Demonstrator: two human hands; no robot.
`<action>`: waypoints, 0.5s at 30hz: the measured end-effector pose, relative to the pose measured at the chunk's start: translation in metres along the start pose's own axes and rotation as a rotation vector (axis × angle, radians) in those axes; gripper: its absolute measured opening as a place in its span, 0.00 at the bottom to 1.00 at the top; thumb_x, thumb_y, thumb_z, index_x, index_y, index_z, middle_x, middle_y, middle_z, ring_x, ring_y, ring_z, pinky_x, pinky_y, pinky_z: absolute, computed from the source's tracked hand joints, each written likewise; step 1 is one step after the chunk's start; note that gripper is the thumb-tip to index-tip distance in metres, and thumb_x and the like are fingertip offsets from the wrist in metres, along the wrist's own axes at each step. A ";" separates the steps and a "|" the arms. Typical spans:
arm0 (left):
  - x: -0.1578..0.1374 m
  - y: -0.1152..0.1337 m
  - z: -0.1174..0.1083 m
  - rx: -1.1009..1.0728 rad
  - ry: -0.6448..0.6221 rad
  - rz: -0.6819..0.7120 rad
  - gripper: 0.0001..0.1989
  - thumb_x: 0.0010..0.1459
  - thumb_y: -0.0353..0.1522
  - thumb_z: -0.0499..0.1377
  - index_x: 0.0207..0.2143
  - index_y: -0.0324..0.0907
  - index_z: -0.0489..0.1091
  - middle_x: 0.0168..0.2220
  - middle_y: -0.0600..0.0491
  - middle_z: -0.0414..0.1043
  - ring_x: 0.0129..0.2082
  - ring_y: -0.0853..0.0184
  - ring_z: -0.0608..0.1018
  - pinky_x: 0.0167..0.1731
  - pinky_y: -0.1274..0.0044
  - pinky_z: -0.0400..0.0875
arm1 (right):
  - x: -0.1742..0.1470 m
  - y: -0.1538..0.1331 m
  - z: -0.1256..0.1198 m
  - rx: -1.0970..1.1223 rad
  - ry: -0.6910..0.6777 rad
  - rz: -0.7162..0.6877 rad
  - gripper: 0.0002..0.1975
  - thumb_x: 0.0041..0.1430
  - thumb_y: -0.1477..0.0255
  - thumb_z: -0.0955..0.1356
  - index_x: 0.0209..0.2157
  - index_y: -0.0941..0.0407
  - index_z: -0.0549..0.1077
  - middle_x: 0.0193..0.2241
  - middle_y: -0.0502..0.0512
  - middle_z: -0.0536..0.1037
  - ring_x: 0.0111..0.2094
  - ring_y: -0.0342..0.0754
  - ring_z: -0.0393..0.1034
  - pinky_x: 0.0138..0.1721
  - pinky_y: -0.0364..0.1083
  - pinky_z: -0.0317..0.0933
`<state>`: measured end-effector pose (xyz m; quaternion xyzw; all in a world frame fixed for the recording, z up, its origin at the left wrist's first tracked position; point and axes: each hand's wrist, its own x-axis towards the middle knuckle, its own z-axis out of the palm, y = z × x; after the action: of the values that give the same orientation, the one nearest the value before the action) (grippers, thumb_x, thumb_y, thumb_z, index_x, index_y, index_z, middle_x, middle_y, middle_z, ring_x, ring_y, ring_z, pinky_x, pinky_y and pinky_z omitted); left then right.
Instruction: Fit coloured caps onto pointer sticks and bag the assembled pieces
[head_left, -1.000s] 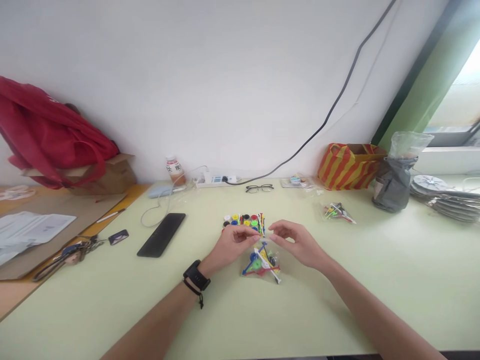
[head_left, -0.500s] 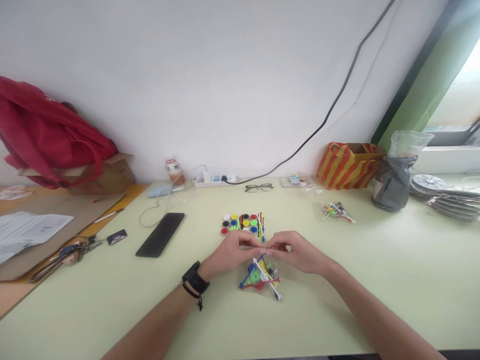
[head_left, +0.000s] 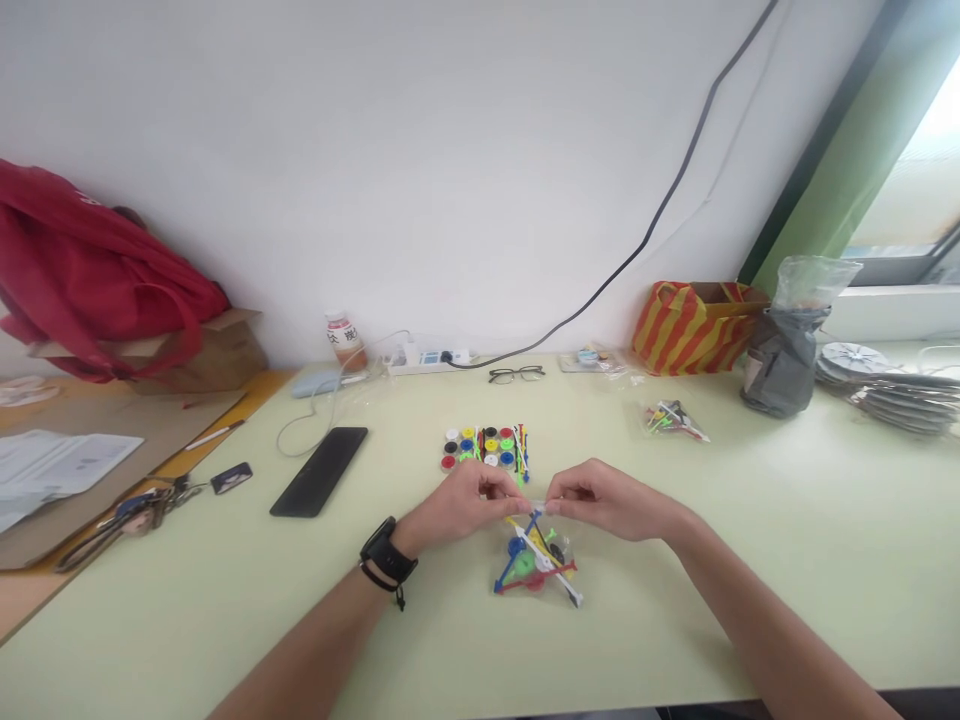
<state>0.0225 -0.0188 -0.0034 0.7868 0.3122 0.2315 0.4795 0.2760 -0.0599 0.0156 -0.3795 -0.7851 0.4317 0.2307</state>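
Note:
A clear plastic bag (head_left: 535,562) lies on the pale green table, holding coloured discs and arrow-shaped sticks in blue, green, red, white and yellow. My left hand (head_left: 480,500) pinches the left part of its top edge. The right part of that edge is pinched by my right hand (head_left: 600,500). A short stretch of the bag's edge shows between my fingertips. Just beyond my left hand, rows of small coloured discs (head_left: 491,446) and several thin sticks (head_left: 521,452) are laid out; my fingers hide part of them.
A second filled bag (head_left: 673,420) lies to the right. Glasses (head_left: 516,374), a power strip (head_left: 427,360) and a bottle (head_left: 346,342) are by the wall. A black phone-like slab (head_left: 320,471) and keys (head_left: 135,510) lie left. A striped bag (head_left: 694,328) stands back right.
My hands have moved apart along the bag's top edge, with my right hand shifting right. The bag has moved slightly right and its edge now shows between the fingers.

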 end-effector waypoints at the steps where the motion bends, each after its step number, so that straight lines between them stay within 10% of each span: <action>1: 0.000 -0.001 0.000 -0.003 -0.002 0.002 0.18 0.59 0.45 0.66 0.32 0.38 0.81 0.23 0.53 0.72 0.24 0.70 0.68 0.24 0.79 0.61 | -0.001 -0.001 -0.002 0.000 -0.014 0.008 0.19 0.67 0.56 0.66 0.29 0.55 0.76 0.20 0.44 0.55 0.23 0.42 0.45 0.21 0.42 0.44; 15: -0.004 0.007 0.018 0.056 -0.032 0.015 0.20 0.66 0.44 0.59 0.28 0.38 0.77 0.22 0.55 0.69 0.22 0.71 0.65 0.22 0.78 0.57 | -0.032 -0.002 -0.014 -0.123 0.000 0.079 0.20 0.67 0.57 0.66 0.29 0.54 0.80 0.18 0.46 0.62 0.21 0.42 0.49 0.21 0.43 0.46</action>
<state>0.0338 -0.0355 -0.0050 0.8058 0.3051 0.2134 0.4606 0.3041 -0.0787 0.0236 -0.4236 -0.7945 0.3917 0.1896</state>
